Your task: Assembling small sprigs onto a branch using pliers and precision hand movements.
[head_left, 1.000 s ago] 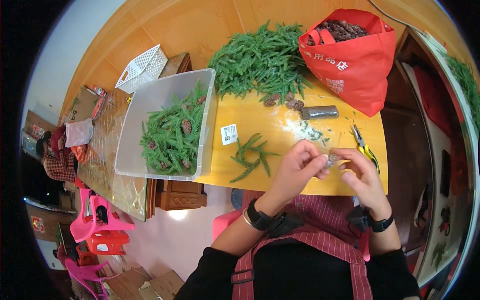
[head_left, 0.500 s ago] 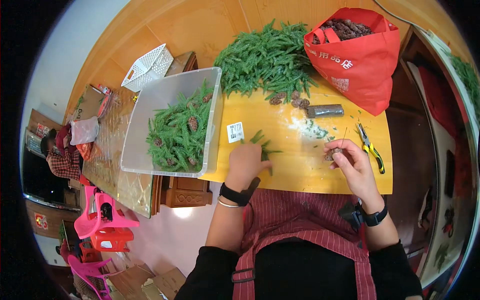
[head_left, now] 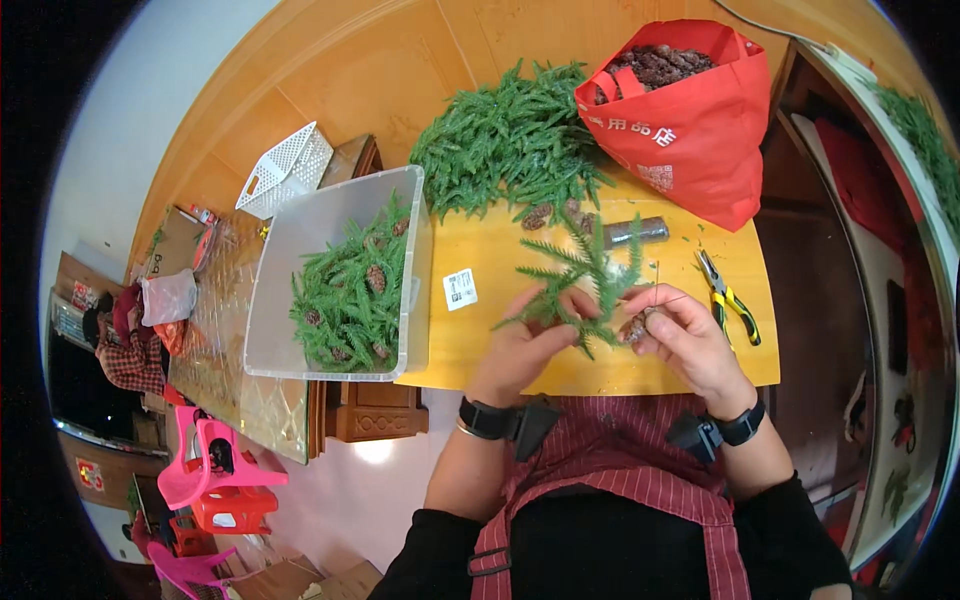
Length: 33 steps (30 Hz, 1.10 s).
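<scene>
My left hand (head_left: 528, 345) is closed round the lower part of a green artificial pine sprig (head_left: 575, 285), whose branches fan out above the fingers. Close beside it, my right hand (head_left: 690, 340) pinches a small brown pine cone (head_left: 638, 326). A thin wire (head_left: 657, 278) sticks up from the cone. Cone and sprig are nearly touching; whether they meet is hard to make out. To the right of my right hand lie pliers (head_left: 728, 300) with yellow and black handles. Behind the sprig rests a dark wrapped roll (head_left: 636, 232), with a few loose pine cones (head_left: 537, 217) to its left.
At left on the yellow board (head_left: 450, 350) stands a clear plastic bin (head_left: 415, 290) of sprigs with cones. A heap of green sprigs (head_left: 510, 135) and a red bag (head_left: 690, 130) of pine cones are at the back. A white label (head_left: 460, 289) lies beside the bin.
My left hand has picked the sprig up off the board and raised it toward the cone. My right hand has moved slightly left with the cone. The whole view has shifted a little.
</scene>
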Each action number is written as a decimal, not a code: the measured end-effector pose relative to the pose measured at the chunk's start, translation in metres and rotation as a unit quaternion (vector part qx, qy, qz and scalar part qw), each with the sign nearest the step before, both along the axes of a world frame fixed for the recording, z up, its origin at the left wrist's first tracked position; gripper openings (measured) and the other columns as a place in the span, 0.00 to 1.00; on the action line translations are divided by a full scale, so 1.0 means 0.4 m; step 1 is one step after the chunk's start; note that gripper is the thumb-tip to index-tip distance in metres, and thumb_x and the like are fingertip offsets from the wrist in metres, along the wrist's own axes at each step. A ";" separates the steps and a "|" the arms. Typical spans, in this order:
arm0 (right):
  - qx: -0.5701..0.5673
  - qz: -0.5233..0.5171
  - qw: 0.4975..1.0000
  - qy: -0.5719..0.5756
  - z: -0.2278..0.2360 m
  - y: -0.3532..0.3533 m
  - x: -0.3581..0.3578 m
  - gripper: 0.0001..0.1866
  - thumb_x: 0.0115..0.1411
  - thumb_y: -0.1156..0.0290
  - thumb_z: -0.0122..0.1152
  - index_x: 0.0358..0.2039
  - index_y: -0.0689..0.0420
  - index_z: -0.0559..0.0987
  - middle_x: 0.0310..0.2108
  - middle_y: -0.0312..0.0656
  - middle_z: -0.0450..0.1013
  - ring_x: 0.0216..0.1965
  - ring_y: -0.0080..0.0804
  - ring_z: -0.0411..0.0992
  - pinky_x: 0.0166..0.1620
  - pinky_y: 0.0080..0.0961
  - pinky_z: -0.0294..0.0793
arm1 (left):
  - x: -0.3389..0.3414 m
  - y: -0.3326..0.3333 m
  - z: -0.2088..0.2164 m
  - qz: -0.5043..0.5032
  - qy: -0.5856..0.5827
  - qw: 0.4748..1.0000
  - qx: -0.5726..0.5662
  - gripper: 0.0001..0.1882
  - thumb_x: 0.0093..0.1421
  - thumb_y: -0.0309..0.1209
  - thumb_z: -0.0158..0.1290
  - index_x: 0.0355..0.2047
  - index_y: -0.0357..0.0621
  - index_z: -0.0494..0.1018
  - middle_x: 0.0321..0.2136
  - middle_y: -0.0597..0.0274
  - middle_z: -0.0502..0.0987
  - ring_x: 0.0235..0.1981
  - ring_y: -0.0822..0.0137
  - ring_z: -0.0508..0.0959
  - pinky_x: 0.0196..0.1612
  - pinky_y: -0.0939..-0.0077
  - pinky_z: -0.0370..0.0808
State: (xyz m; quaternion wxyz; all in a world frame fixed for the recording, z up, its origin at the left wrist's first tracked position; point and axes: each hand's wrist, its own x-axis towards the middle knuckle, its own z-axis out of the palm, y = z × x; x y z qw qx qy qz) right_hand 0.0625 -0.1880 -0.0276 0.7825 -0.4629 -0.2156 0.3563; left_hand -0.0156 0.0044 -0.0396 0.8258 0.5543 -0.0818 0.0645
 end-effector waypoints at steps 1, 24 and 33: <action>0.001 -0.002 1.000 -0.001 0.004 -0.001 0.003 0.11 0.59 0.71 0.48 0.41 0.61 0.70 0.41 0.40 0.66 0.35 0.21 0.68 0.37 0.16 0.68 | 0.002 -0.008 -0.007 -0.013 -0.020 1.000 0.016 0.05 0.50 0.19 0.47 0.28 0.39 0.64 0.37 0.57 0.71 0.42 0.69 0.69 0.45 0.76 0.66; -0.061 -0.090 0.975 -0.192 0.028 -0.012 0.009 0.10 0.58 0.76 0.46 0.39 0.64 0.70 0.32 0.38 0.69 0.32 0.19 0.67 0.37 0.15 0.66 | 0.019 -0.073 0.034 0.166 -0.012 0.984 0.061 0.20 0.48 0.18 0.54 0.43 0.39 0.64 0.39 0.64 0.69 0.41 0.74 0.70 0.41 0.83 0.69; -0.021 -0.063 0.995 -0.078 0.006 -0.009 0.004 0.10 0.60 0.72 0.47 0.39 0.63 0.70 0.35 0.38 0.70 0.33 0.21 0.69 0.35 0.15 0.67 | 0.036 -0.077 0.060 0.040 0.036 0.997 -0.047 0.17 0.51 0.17 0.48 0.42 0.37 0.63 0.35 0.59 0.71 0.38 0.69 0.73 0.45 0.75 0.70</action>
